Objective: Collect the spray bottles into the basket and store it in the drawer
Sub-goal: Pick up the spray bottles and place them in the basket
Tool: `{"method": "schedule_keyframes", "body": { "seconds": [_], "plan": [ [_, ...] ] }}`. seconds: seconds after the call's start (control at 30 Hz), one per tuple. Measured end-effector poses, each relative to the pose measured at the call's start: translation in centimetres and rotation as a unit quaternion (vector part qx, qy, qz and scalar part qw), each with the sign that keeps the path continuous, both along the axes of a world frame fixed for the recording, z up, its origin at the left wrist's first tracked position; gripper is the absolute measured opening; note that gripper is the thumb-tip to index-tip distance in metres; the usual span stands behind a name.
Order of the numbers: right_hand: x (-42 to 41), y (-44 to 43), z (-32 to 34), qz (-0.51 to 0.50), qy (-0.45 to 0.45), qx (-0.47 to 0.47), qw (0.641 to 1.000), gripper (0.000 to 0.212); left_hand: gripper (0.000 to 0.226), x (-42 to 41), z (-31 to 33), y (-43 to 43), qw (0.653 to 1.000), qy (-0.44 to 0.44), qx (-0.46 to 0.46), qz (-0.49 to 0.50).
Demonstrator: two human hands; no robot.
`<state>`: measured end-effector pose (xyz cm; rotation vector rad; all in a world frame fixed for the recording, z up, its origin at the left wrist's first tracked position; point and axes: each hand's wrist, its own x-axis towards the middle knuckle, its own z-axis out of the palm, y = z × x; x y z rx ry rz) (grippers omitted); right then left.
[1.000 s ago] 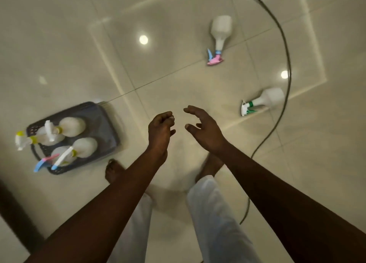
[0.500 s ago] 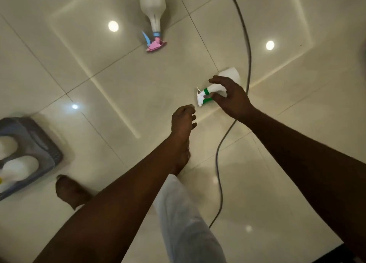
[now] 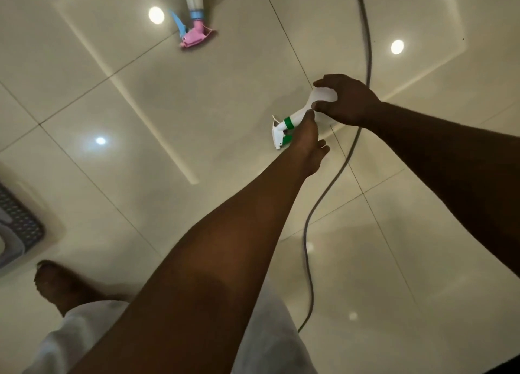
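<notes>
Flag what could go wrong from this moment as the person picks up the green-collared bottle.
1. The cable runs across the floor right beside the green-collared bottle and near the person's feet; a step toward the basket might snag it.
2. The left hand sits at the trigger end while the right hand grips the body, so a squeeze might spray onto the glossy tiles.
3. The pink-headed bottle remains on the floor and could be overlooked.

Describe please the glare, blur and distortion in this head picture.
Head view: dim light; round lamp reflections glare on the glossy floor tiles; the bare foot and basket at the left edge are motion-blurred; the cable and tile lines bend from wide-angle distortion; both hands on the green-trigger spray bottle stay fairly sharp.
</notes>
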<state>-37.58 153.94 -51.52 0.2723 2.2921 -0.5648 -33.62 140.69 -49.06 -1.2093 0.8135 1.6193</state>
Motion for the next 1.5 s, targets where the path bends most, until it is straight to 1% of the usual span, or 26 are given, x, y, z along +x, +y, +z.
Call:
{"method": "schedule_keyframes", "body": {
  "seconds": [0.1, 0.2, 0.3, 0.47, 0.57, 0.67, 0.8, 0.9, 1.03, 1.13, 1.27, 1.37, 1.5],
  "plan": [
    [-0.3, -0.1, -1.0, -0.006, -0.015, 0.001, 1.000, 0.064, 0.048, -0.9, -0.7, 0.6, 0.999, -0.016, 0.014, 0.046],
    [-0.2, -0.7, -0.6, -0.026, -0.007, 0.004, 1.000, 0.065, 0.050, -1.1, -1.2, 0.4, 0.994, -0.026, 0.023, 0.099],
    [0.3, -1.8, 0.7, -0.065, 0.016, -0.006, 0.998, 0.063, 0.049, -1.1, -0.9, -0.8, 0.993, -0.019, 0.010, 0.118],
    [1.4, -6.4, 4.3, -0.173, 0.072, -0.074, 0.980, 0.060, 0.041, -1.2, 2.0, -5.5, 0.989, 0.041, -0.049, 0.136],
    [2.0, -10.9, 6.8, -0.224, 0.091, -0.126, 0.962, 0.059, 0.046, -1.0, 4.5, -10.3, 0.984, 0.083, -0.081, 0.133],
    [2.6, -16.5, 9.2, -0.242, 0.083, -0.175, 0.951, 0.060, 0.051, -0.6, 7.3, -15.9, 0.975, 0.107, -0.125, 0.149],
    [3.5, -25.2, 11.8, -0.240, 0.067, -0.221, 0.943, 0.063, 0.054, 0.6, 10.7, -24.6, 0.960, 0.160, -0.163, 0.161],
    [4.0, -32.5, 13.3, -0.233, 0.051, -0.248, 0.939, 0.062, 0.053, 1.8, 12.6, -32.2, 0.954, 0.190, -0.190, 0.133],
    [4.7, -42.2, 14.7, -0.194, 0.028, -0.277, 0.941, 0.064, 0.050, 3.3, 13.8, -42.4, 0.947, 0.200, -0.230, 0.101],
    [5.1, -48.9, 15.1, -0.169, 0.017, -0.290, 0.942, 0.065, 0.048, 4.3, 14.0, -49.3, 0.935, 0.212, -0.269, 0.096],
    [5.2, -57.3, 14.8, -0.113, 0.006, -0.296, 0.949, 0.068, 0.053, 5.5, 13.7, -57.3, 0.913, 0.198, -0.336, 0.117],
    [4.9, -62.0, 14.0, -0.083, -0.010, -0.300, 0.950, 0.070, 0.056, 6.3, 13.3, -61.8, 0.894, 0.213, -0.382, 0.100],
    [4.3, -66.6, 12.1, -0.030, -0.018, -0.305, 0.952, 0.070, 0.052, 7.3, 11.8, -65.9, 0.878, 0.222, -0.408, 0.113]
  ]
}}
